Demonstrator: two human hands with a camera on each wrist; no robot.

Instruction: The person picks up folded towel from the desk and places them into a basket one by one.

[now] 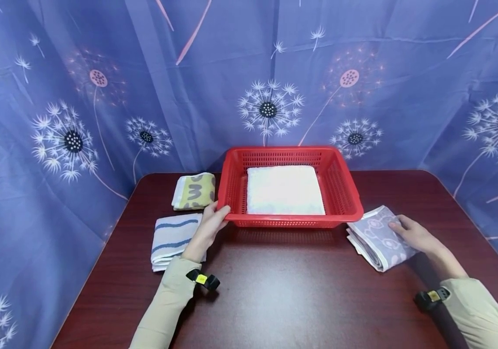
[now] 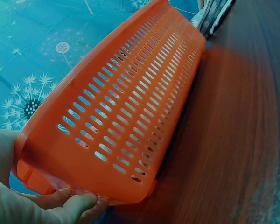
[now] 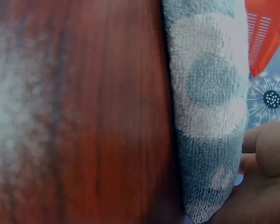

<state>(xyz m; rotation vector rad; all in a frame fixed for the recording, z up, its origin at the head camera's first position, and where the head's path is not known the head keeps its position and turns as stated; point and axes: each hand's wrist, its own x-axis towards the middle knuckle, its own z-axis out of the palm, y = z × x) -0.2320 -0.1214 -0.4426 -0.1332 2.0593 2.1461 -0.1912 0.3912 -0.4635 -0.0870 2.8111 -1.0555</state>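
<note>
Dark red-brown table (image 1: 275, 295), far corners rounded. Shows wood grain, reflects bright glare toward front. At left, carries folded yellow-and-grey towel (image 1: 194, 192) near far edge, folded white towel with blue stripes (image 1: 168, 241) just in front. Red basket (image 1: 292, 218) at far middle, folded grey towel (image 1: 375, 235) at right: full contact with table unclear.

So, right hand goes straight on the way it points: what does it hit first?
Beyond the gray towel the right hand holds, likely the red basket, around its near right corner; depth is hard to judge.
</note>
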